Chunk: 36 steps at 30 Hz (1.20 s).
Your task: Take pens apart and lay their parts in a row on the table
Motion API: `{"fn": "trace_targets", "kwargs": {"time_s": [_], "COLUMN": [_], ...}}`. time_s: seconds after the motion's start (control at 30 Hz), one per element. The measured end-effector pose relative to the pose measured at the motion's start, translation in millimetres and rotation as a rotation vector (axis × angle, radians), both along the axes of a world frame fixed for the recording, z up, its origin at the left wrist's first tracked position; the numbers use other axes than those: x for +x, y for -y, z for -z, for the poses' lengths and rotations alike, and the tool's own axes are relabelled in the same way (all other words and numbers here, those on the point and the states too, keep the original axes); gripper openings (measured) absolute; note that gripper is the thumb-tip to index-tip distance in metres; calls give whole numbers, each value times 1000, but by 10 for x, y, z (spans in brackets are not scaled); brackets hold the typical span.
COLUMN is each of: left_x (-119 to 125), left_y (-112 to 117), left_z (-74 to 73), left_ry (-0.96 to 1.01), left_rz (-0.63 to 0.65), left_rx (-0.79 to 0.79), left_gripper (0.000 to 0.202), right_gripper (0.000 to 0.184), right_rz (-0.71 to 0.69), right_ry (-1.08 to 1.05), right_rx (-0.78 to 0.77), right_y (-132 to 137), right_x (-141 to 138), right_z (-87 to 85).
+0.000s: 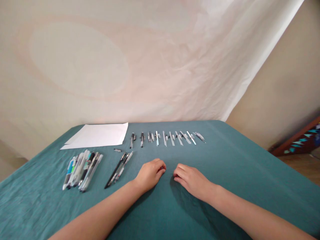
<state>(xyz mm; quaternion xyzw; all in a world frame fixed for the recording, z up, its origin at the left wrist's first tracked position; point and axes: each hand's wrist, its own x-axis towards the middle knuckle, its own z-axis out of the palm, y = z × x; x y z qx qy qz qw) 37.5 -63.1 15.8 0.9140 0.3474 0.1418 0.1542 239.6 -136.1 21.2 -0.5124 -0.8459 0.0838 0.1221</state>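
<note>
My left hand [150, 174] is over the cloth near the middle, its fingers curled in toward the thumb. A small dark spot shows between thumb and fingers, too small to name. Opposite it, a short gap away, my right hand [192, 180] has its fingertips drawn together; whatever lies inside them is hidden. To the left of my left hand lie a few slim pens [118, 169], side by side and slanted. Just above them is a small loose pen cap [117, 150]. Beyond both hands runs a row of clear and dark pen parts and caps [172, 138].
A bundle of pens [83, 170], some with blue and green parts, lies at the left. White paper sheets [97, 135] lie at the back left on the green tablecloth [240, 170]. A pale hanging cloth [160, 66] rises behind the table.
</note>
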Motion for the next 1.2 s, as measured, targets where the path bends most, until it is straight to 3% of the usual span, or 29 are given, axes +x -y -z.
{"fn": "trace_targets", "kwargs": {"time_s": [0.27, 0.4, 0.47, 0.67, 0.83, 0.97, 1.2], "left_x": [-13, -24, -23, -20, -25, -36, -49], "left_y": [22, 8, 6, -1, -6, -8, -27], "left_z": [6, 28, 34, 30, 27, 35, 57], "left_ry": [-52, -44, -46, -42, -31, -18, -1], "left_rz": [48, 51, 53, 50, 64, 67, 82], "left_rx": [54, 58, 58, 57, 43, 33, 25], "left_gripper": [16, 16, 15, 16, 15, 15, 13], "right_gripper": [18, 22, 23, 29, 30, 29, 30], "right_rz": [351, 399, 434, 734, 804, 831, 887], "right_ry": [148, 236, 250, 246, 237, 237, 221], "right_rx": [-2, -63, -72, 41, 11, 28, 124], "right_y": [-144, -312, -483, -1251, -1698, -1773, -1571], "right_x": [678, 951, 1083, 1484, 1571, 1561, 1598], "right_z": [113, 165, 153, 87, 175, 250, 309]}}
